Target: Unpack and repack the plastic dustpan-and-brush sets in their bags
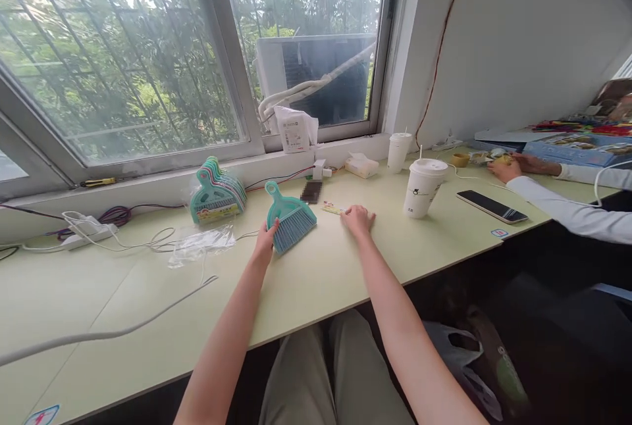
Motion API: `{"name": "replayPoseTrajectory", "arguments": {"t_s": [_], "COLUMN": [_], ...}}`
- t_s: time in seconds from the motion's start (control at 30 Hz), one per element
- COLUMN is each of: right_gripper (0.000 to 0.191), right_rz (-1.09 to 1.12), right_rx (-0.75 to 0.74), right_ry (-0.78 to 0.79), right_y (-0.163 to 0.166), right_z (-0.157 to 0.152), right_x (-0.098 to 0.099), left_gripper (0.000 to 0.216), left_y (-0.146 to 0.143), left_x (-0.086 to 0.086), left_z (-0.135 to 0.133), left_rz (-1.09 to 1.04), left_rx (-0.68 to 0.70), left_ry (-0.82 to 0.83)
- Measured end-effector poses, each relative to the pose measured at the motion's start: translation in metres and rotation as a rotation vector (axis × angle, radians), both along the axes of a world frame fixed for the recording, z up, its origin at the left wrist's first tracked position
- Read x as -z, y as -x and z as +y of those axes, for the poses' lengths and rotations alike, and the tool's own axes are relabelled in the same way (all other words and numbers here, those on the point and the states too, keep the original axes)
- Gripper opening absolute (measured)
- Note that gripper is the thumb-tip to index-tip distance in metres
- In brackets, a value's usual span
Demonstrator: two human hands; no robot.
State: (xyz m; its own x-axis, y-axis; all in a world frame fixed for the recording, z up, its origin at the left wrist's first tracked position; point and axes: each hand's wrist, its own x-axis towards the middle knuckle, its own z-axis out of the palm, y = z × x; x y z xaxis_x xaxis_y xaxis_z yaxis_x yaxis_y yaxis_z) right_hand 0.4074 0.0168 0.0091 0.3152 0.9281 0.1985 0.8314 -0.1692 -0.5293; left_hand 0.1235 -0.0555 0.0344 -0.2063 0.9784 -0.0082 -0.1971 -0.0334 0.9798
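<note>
A small teal dustpan with its brush [292, 222] nested in it stands tilted on the table, handle up. My left hand [266, 239] is closed on its left edge. To the right, my right hand [359, 221] rests low on the tabletop, fingers curled over the right end of a narrow, printed yellow card strip [333, 208]. Its fingertips are partly hidden. Behind my left hand, a stack of similar dustpan sets [216, 191] in teal, pink and grey leans together, the front one with a yellow printed card. Crumpled clear plastic wrappers [202, 245] lie before the stack.
Right of my right hand stand a white lidded cup [424, 189] with a straw, a second cup [399, 152] and a phone [491, 206]. A power strip [89, 234] and cables lie left. A co-worker's hands [516, 165] handle something small at far right.
</note>
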Motion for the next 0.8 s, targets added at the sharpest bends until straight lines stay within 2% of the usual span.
{"name": "replayPoseTrajectory", "arguments": {"t_s": [0.13, 0.27, 0.37, 0.5, 0.57, 0.7, 0.73, 0.8], "right_gripper": [0.017, 0.044, 0.037, 0.033, 0.035, 0.046, 0.045, 0.042], "right_rz": [0.042, 0.116, 0.183, 0.297, 0.476, 0.986, 1.064, 1.111], "right_rx": [-0.128, -0.098, -0.05, -0.15, -0.29, -0.836, -0.939, -1.048], "right_ry": [-0.01, -0.009, 0.015, 0.023, 0.049, 0.032, 0.001, -0.027], "right_y": [-0.004, -0.009, -0.011, -0.007, -0.002, 0.014, 0.019, 0.03], "right_z": [0.0, 0.0, 0.0, -0.001, -0.006, -0.026, -0.031, -0.038], "right_x": [-0.003, -0.005, -0.007, -0.017, -0.026, -0.047, -0.051, -0.055], "left_gripper": [0.047, 0.035, 0.036, 0.04, 0.04, 0.04, 0.041, 0.042], "left_y": [0.007, 0.014, 0.017, 0.02, 0.02, 0.015, 0.013, 0.009], "left_x": [0.002, 0.0, -0.004, -0.011, -0.015, -0.015, -0.014, -0.009], "left_z": [0.004, 0.007, 0.007, 0.004, 0.003, 0.002, 0.002, 0.003], "left_rz": [-0.081, -0.128, -0.163, -0.22, -0.217, -0.178, -0.179, -0.183], "left_rx": [-0.079, -0.146, -0.175, -0.186, -0.166, -0.085, -0.062, -0.009], "left_ry": [0.06, 0.108, 0.084, 0.009, -0.008, -0.043, -0.046, -0.032]}}
